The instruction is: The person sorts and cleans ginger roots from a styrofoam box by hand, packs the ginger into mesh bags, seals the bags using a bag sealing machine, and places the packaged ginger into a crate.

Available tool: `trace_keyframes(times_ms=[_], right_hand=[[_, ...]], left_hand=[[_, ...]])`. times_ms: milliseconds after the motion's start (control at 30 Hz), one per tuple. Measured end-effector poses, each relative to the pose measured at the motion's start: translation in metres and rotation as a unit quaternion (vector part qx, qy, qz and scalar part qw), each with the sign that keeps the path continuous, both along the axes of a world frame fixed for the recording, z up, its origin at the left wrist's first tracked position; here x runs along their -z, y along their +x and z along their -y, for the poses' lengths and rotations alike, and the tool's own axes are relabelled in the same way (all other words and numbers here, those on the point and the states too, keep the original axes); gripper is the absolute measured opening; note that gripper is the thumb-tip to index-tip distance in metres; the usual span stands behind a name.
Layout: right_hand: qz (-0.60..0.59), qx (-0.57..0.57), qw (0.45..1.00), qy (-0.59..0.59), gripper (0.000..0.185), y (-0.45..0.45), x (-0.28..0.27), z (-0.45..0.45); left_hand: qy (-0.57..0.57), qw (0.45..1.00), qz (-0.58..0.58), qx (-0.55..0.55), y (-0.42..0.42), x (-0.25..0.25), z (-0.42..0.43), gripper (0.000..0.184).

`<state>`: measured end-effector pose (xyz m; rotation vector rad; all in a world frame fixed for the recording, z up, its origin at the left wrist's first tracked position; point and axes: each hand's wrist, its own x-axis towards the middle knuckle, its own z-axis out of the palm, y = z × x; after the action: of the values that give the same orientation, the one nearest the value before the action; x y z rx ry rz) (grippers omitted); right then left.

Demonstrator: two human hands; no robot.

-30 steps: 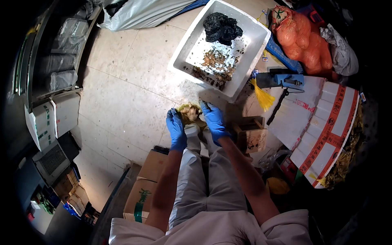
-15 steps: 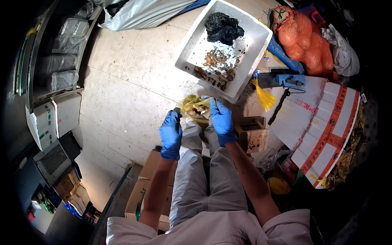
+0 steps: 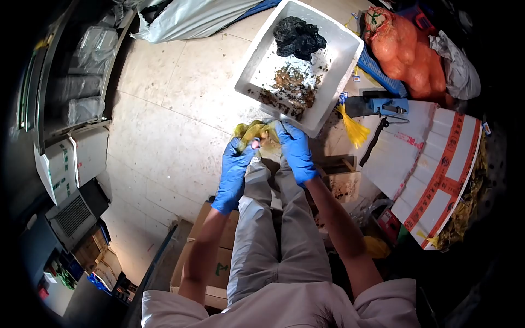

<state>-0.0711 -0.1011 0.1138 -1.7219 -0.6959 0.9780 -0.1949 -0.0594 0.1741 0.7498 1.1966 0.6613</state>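
Between my two blue-gloved hands hangs a yellow mesh bag (image 3: 250, 133) with brownish pieces inside, too small to name. My left hand (image 3: 235, 169) is closed on the bag's left side, near a small pink spot. On the right side of the bag, my right hand (image 3: 294, 148) grips its edge with bent fingers. Just beyond the hands stands a white foam box (image 3: 246, 82), holding a crumpled black plastic bag (image 3: 298, 38) and scattered brown bits (image 3: 290, 87).
A yellow tassel (image 3: 353, 127) lies right of the box, near a blue-topped tool (image 3: 388, 107). Orange net sacks (image 3: 407, 54) and foam lids (image 3: 432, 169) are at the right. Cardboard boxes (image 3: 219, 262) stand beside my left leg; shelves (image 3: 82, 71) line the left.
The yellow mesh bag has come up into view between my hands and spread out. My left hand has moved forward after first drawing back; my right hand has shifted slightly right.
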Motion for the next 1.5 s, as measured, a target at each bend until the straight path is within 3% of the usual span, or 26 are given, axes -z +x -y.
trace_keyframes(times_ms=[133,167,200,233,267,467,533,567,600,700,733,767,800,867,933,967,1033,1067,1133,1167,1233,1267,1333,1367,1400,1500], right_hand=[[-0.064,0.086,0.994,0.023,0.018,0.005,0.023,0.002],[-0.061,0.098,0.992,0.055,0.018,0.005,0.031,0.001],[-0.062,0.098,0.992,0.054,0.018,0.003,0.025,0.0],[-0.05,0.096,0.993,0.04,0.018,0.001,0.017,0.0],[-0.038,0.093,0.995,0.025,0.017,-0.002,0.01,-0.001],[-0.023,0.096,0.995,-0.002,0.018,-0.009,0.009,-0.001],[-0.017,0.097,0.995,0.015,0.016,-0.009,0.012,-0.006],[-0.007,0.098,0.995,0.031,0.015,-0.008,0.013,-0.007],[-0.006,0.098,0.995,0.031,0.015,-0.007,0.002,-0.008],[0.187,-0.104,0.973,-0.088,0.02,-0.004,-0.041,-0.018],[0.087,-0.018,0.996,-0.019,0.02,-0.001,-0.041,-0.021],[-0.014,0.069,0.996,0.051,0.02,0.001,-0.042,-0.023],[-0.013,0.069,0.996,0.053,0.02,-0.003,-0.043,-0.022],[0.13,-0.092,0.978,0.135,0.019,-0.02,-0.051,-0.016],[0.12,-0.055,0.978,0.159,0.016,-0.017,-0.072,-0.022],[-0.044,0.017,0.994,0.094,0.013,-0.007,-0.08,-0.024],[-0.141,0.074,0.986,0.059,0.011,-0.006,-0.076,-0.021],[-0.14,0.075,0.986,0.058,0.011,-0.007,-0.076,-0.018],[-0.127,0.042,0.991,0.011,0.021,-0.005,-0.083,-0.017],[-0.149,0.022,0.985,0.079,0.018,-0.004,-0.088,-0.02],[-0.093,-0.012,0.991,0.091,0.016,-0.006,-0.078,-0.015],[-0.037,-0.044,0.993,0.103,0.015,-0.009,-0.074,-0.012],[-0.009,0.009,0.996,0.084,0.015,-0.001,-0.075,-0.009],[0.018,0.057,0.996,0.061,0.014,0.002,-0.076,-0.006],[0.018,0.058,0.996,0.063,0.014,0.002,-0.077,-0.003],[-0.048,0.012,0.999,0.003,0.012,0.005,-0.086,0.011]], left_hand=[[0.0,1.0,-0.01,0.008,-0.02,0.026,0.001,0.011],[0.083,0.99,-0.111,0.029,-0.028,0.031,0.003,0.012],[0.166,0.962,-0.21,0.05,-0.033,0.028,0.0,0.013],[0.251,0.899,-0.343,0.107,-0.038,0.024,-0.004,0.015],[0.377,0.833,-0.39,0.107,-0.039,0.022,-0.009,0.016],[0.426,0.827,-0.358,0.082,-0.046,0.014,-0.022,0.019],[0.39,0.857,-0.328,0.077,-0.048,0.013,-0.028,0.023],[0.356,0.895,-0.26,0.063,-0.049,0.015,-0.031,0.027],[0.356,0.896,-0.259,0.063,-0.046,0.01,-0.031,0.027],[0.467,0.829,-0.215,0.218,-0.045,-0.004,-0.025,0.026],[0.467,0.829,-0.216,0.218,-0.051,-0.004,-0.029,0.026],[0.337,0.904,-0.206,0.162,-0.057,-0.005,-0.037,0.023],[0.199,0.956,-0.19,0.102,-0.059,-0.008,-0.043,0.02],[0.289,0.94,-0.115,0.141,-0.05,0.0,-0.033,0.012],[0.166,0.98,-0.067,0.087,-0.049,-0.006,-0.03,0.012],[0.167,0.98,-0.066,0.085,-0.047,-0.008,-0.03,0.012],[0.001,0.998,0.039,-0.052,-0.044,-0.011,-0.03,0.009],[-0.012,0.997,0.066,-0.032,-0.045,-0.014,-0.026,0.007],[0.07,0.997,0.039,0.005,-0.043,-0.02,-0.023,0.007],[0.072,0.997,0.041,0.004,-0.041,-0.023,-0.024,0.007],[0.229,0.972,-0.045,0.022,-0.038,-0.032,-0.025,0.011],[0.196,0.98,0.02,-0.011,-0.042,-0.041,-0.03,0.016],[0.186,0.981,0.013,-0.054,-0.049,-0.044,-0.041,0.015],[0.202,0.979,-0.008,-0.015,-0.049,-0.045,-0.043,0.018],[0.164,0.984,0.054,0.048,-0.048,-0.044,-0.043,0.048],[0.319,0.915,-0.077,0.237,-0.022,-0.045,-0.037,0.087]])
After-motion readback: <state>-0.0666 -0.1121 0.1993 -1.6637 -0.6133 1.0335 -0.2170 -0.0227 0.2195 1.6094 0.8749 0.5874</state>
